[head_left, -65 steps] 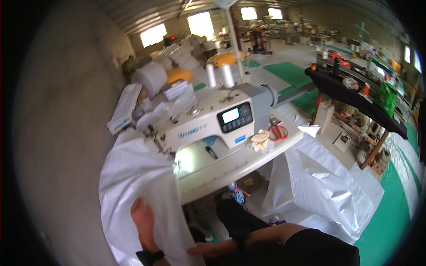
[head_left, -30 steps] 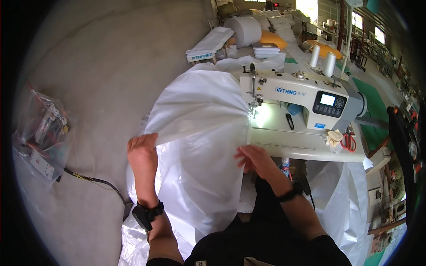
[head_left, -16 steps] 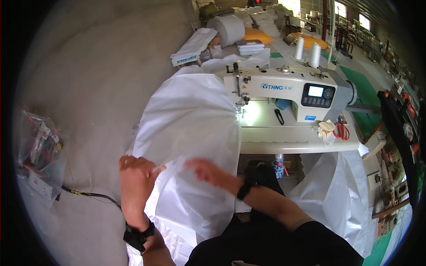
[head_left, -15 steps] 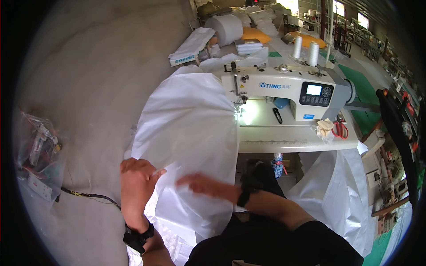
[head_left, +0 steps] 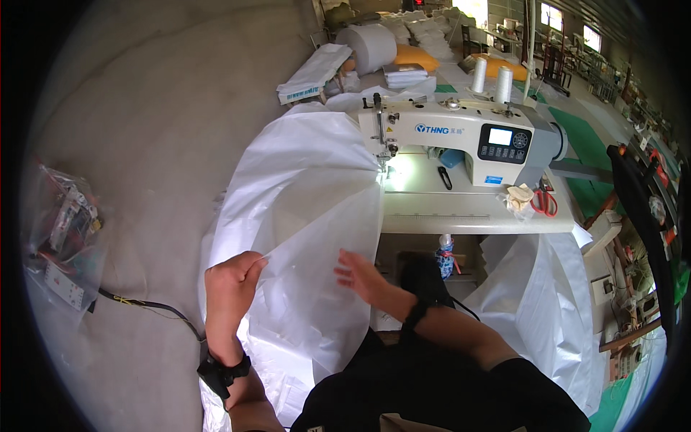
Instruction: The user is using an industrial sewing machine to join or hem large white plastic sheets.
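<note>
A large white plastic-like sheet (head_left: 309, 209) hangs in folds from the left end of the white sewing machine (head_left: 432, 119). Its upper right edge runs in by the lit needle area. My left hand (head_left: 232, 282) is closed, thumb against fingers, pinching the sheet along a taut crease. To the right of it, my right hand (head_left: 363, 277) is held over the sheet with its fingers apart and nothing in them. Whether its fingertips touch the sheet I cannot tell.
On the machine bed lie small black thread snips (head_left: 445, 178), red-handled scissors (head_left: 545, 203) and a crumpled cream cloth (head_left: 518, 200). Two white thread cones (head_left: 502, 85) stand behind. More white sheeting (head_left: 540, 302) hangs at right. A clear bag of odds and ends (head_left: 68, 237) is at left.
My right hand has moved right, away from my left hand, and its fingers have spread. The left hand has shifted slightly right, still pinching the sheet.
</note>
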`<move>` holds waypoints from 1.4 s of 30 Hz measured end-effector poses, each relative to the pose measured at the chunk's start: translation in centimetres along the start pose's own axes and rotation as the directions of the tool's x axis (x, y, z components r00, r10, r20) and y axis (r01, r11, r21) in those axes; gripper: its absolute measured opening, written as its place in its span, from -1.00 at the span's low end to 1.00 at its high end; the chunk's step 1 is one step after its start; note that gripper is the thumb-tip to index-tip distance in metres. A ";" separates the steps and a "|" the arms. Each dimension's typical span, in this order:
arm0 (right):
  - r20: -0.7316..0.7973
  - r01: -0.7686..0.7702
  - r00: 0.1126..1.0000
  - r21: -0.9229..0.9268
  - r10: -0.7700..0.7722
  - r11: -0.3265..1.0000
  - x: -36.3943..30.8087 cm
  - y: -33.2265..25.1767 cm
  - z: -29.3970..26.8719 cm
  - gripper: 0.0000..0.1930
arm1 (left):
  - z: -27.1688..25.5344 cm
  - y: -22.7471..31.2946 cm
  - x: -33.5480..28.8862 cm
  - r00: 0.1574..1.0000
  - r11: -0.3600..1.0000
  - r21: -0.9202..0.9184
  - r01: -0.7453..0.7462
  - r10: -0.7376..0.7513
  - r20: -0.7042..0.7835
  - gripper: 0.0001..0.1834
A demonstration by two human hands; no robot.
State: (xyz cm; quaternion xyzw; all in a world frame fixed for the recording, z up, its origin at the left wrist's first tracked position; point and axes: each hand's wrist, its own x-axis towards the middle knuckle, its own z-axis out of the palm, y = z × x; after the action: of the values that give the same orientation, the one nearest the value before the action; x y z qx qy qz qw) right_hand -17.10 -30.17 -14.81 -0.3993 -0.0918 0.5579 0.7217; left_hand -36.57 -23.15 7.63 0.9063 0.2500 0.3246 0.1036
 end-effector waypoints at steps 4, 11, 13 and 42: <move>-0.029 0.083 0.996 0.091 -0.081 0.992 2.8 -2.7 0.2 -0.42 | -0.2 0.1 0.7 0.990 0.994 0.061 -0.089 0.095 -0.109 -0.96; -0.300 -0.027 0.950 -0.339 -0.081 0.941 3.1 -4.3 3.0 -0.40 | -0.5 1.0 0.6 0.988 0.993 -0.008 -0.116 0.115 -0.104 -0.95; -0.347 -0.072 0.927 -0.539 -0.143 0.839 3.9 -3.2 2.9 -0.42 | 0.0 1.8 0.6 0.983 0.986 0.001 -0.167 0.166 -0.072 -0.94; 0.690 0.477 0.711 -0.617 0.138 0.626 -9.2 6.6 1.5 -0.81 | 10.2 -2.5 -11.1 0.805 0.865 -0.306 0.397 -0.168 0.569 -0.76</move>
State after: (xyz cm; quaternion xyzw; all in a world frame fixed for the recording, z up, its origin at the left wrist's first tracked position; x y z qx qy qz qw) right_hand -26.13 -37.17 -15.39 -0.4184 -0.6154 0.4932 0.4506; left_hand -38.37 -27.05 -6.96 0.8683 0.2733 0.0902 0.4041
